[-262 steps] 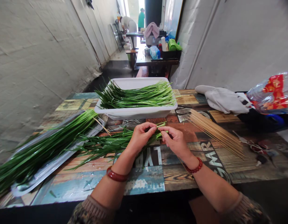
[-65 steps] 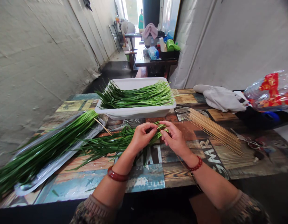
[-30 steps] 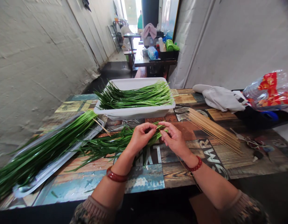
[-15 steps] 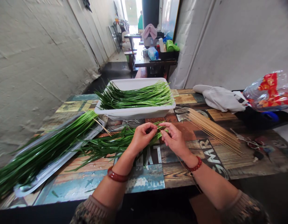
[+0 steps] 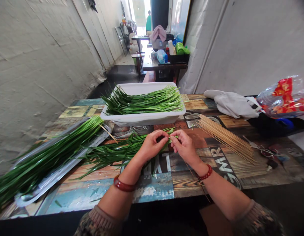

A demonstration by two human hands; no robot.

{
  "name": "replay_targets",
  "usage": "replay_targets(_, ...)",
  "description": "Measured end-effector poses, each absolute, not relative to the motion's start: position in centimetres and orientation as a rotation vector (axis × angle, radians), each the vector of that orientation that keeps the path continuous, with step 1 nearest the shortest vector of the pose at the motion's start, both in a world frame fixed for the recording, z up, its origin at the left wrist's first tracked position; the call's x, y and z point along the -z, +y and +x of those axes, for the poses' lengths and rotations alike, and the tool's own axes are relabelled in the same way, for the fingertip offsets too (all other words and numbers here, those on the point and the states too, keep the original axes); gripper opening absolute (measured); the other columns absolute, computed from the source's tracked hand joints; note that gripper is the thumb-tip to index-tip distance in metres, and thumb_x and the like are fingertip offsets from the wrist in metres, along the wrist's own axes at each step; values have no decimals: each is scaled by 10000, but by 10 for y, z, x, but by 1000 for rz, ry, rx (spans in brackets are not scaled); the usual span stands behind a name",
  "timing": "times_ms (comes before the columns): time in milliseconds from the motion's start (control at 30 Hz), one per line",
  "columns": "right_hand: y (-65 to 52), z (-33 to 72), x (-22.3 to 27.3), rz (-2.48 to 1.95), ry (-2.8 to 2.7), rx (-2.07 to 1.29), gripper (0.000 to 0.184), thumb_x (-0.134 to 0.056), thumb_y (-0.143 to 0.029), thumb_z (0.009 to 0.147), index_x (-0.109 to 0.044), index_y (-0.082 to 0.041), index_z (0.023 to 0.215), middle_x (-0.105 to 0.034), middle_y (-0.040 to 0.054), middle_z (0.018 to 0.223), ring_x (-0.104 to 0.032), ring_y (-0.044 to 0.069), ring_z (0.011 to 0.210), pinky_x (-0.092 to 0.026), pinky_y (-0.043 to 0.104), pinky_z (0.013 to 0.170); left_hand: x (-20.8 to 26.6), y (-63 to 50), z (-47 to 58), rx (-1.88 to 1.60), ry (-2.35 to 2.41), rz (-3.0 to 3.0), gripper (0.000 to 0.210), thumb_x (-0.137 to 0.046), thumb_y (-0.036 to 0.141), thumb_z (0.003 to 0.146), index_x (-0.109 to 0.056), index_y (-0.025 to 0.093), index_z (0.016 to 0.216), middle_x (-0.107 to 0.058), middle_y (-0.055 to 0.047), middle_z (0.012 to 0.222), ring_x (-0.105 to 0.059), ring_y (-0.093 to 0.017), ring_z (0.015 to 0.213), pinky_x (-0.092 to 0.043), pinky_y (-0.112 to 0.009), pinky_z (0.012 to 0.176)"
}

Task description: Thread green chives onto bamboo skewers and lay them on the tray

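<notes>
My left hand (image 5: pixel 154 142) and my right hand (image 5: pixel 184 146) meet fingertip to fingertip over the table. The left pinches the pale end of a garlic chive, mostly hidden by the fingers. Held in the right is a thin bamboo skewer (image 5: pixel 205 192), its length slanting down past my wrist and over the table edge. Loose garlic chives (image 5: pixel 117 149) lie under and left of my hands. More chives (image 5: pixel 142 101) fill a white tub (image 5: pixel 142 120) just beyond. To the left, a thick bunch of chives (image 5: pixel 55 150) rests on a metal tray (image 5: pixel 68 175).
Bamboo skewers (image 5: pixel 226 139) lie in a pile at the right, near scissors (image 5: pixel 265 150) and keys (image 5: pixel 272 164). Behind them are a grey-white cap (image 5: pixel 230 103) and a red-printed plastic bag (image 5: pixel 285 95). One short stick (image 5: pixel 109 133) leans by the tray. Another table (image 5: pixel 164 65) stands farther back.
My fingertips have drawn closer together at the chive end, and the held skewer's lower end has shifted slightly. The tub, tray and skewer pile stay put.
</notes>
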State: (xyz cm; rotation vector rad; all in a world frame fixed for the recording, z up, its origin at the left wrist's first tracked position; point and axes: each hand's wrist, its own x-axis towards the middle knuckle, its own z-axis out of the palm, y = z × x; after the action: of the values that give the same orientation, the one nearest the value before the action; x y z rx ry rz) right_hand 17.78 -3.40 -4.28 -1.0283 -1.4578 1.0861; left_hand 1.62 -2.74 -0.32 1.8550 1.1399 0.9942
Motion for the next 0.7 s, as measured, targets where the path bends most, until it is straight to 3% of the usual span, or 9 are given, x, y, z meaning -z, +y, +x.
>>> replay_targets(100,-35,179,39,-969,-1454,-1174,302,-490,-463,919,-548,-187,1025,-587,-36,647,-537,74,443,-429,187,438,2,-29,17,-873,1031,1752,221,-550,326,864,-656,132,875,-665,-43,790,-578,-132,693,-472,-229,653)
replay_targets(200,-34,182,36,-958,-1413,-1236,383,-405,-519,942,-529,-188,1088,-604,-23,656,-552,87,447,-407,184,409,3,-29,16,-794,988,1633,286,-524,386,878,-612,133,777,-597,-4,638,-523,-95,536,-437,-200,520)
replay_targets(333,-33,186,37,-1012,-1459,-1197,412,-359,-547,949,-547,-184,898,-570,-27,598,-517,83,421,-374,190,407,4,-27,12,-873,1092,1598,322,-555,417,857,-562,141,690,-564,16,577,-478,-72,474,-379,-177,461)
replay_targets(433,-34,187,34,-1049,-1670,-1103,382,-398,-475,953,-571,-182,780,-551,-28,566,-482,81,427,-370,201,445,3,-26,11,-896,1102,1569,338,-557,436,855,-551,141,688,-569,13,595,-468,-63,470,-368,-173,459)
replay_targets(700,-37,182,28,-1094,-1826,-895,296,-460,-320,926,-577,-188,689,-485,-42,508,-436,97,465,-344,220,498,5,-26,13,-877,1125,1536,439,-508,520,866,-572,138,660,-515,19,546,-423,-65,455,-319,-185,440)
